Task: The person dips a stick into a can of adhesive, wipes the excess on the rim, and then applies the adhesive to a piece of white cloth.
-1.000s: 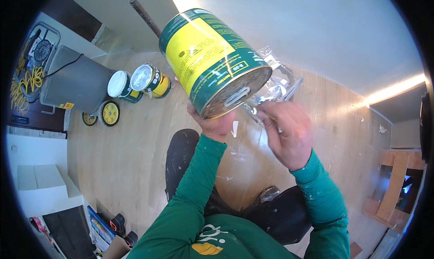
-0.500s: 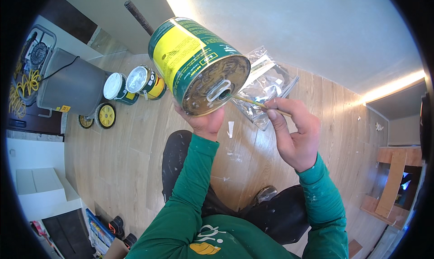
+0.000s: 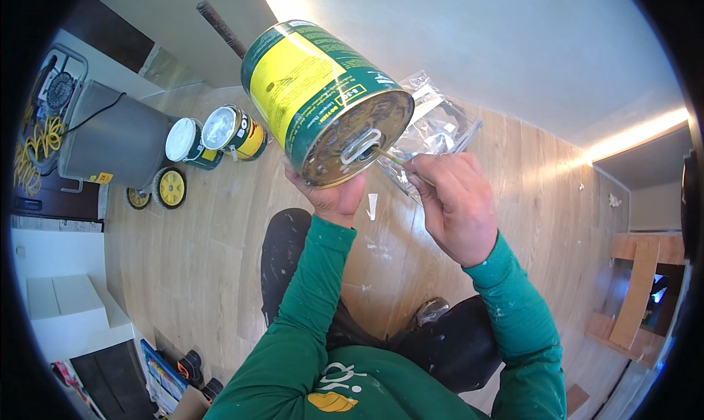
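Holding the green can (image 3: 323,90) tilted aloft, the left grip (image 3: 342,198) cups its underside; the right grip (image 3: 458,203) pinches a thin stick (image 3: 391,157), tip already at the can's end beside the pale loop (image 3: 361,146), any entry unclear. The can's contents are hidden. Two whitish-topped buckets (image 3: 236,132) stand on the floor (image 3: 191,258), their contents unclear.

Green-yellow metal can (image 3: 323,97), tilted, aloft; thin stick (image 3: 394,157) at end.

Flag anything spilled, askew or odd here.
The green-and-yellow cylindrical metal can tilts steeply in the left hand, its handled end blotched brown, as if stained or rusted. White smears mark the pale wooden floor below, perhaps dried drips or dust.
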Tool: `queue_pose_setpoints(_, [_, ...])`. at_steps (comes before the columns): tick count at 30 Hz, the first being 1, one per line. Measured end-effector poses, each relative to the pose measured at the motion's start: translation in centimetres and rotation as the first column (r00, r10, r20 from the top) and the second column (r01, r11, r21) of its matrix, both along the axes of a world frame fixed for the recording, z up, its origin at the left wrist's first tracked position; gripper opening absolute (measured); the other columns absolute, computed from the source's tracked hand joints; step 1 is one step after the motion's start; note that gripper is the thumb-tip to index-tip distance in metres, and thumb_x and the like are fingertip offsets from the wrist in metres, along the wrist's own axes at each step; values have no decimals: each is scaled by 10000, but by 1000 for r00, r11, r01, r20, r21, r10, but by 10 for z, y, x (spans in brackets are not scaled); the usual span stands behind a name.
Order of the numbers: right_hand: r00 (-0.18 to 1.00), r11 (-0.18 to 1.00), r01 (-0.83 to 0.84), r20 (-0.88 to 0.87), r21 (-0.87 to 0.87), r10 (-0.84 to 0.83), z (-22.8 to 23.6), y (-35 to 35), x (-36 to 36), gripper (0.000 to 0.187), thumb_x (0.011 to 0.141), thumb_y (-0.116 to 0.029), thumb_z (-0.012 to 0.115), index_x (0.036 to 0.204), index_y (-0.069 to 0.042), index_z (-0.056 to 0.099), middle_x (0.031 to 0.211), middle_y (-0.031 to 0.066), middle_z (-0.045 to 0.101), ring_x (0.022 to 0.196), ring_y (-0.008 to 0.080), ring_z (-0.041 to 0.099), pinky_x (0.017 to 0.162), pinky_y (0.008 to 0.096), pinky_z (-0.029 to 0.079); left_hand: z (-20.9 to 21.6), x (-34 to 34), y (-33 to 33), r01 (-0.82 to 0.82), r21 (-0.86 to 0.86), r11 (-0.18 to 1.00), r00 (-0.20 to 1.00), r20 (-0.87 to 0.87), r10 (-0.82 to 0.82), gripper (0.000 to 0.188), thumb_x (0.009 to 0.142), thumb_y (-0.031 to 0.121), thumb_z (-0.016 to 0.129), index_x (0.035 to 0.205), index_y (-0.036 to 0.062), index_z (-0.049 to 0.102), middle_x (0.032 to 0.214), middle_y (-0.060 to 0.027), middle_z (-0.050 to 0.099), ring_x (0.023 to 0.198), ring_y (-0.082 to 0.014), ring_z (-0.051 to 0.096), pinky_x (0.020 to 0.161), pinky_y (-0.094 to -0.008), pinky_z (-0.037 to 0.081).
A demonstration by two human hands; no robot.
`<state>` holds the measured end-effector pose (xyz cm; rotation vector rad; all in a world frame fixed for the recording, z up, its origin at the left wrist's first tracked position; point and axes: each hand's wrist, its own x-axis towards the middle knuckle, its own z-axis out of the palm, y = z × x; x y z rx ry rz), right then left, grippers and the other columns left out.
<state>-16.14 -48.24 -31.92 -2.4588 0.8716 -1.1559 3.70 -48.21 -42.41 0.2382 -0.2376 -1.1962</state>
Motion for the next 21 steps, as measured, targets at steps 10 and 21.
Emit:
queue_pose_setpoints(10, [1000,1000,14,4,-13,-14,-2,1,4,245,811,5,690,1052,-20,646,920,98,681,870,279,640,799,396,450,5,-11,-1,-3,13,1000,999,39,2,821,782,789,622,1396,245,589,1446,-17,567,1369,-264,471,1160,-529,328])
queue_pose_setpoints(21, [995,992,30,87,123,-41,-7,2,3,168,850,-3,697,1016,-30,682,967,102,714,887,287,654,796,395,457,4,-11,2,82,5,997,997,8,-82,808,797,759,627,1411,236,573,1451,-12,562,1376,-260,456,1180,-526,283])
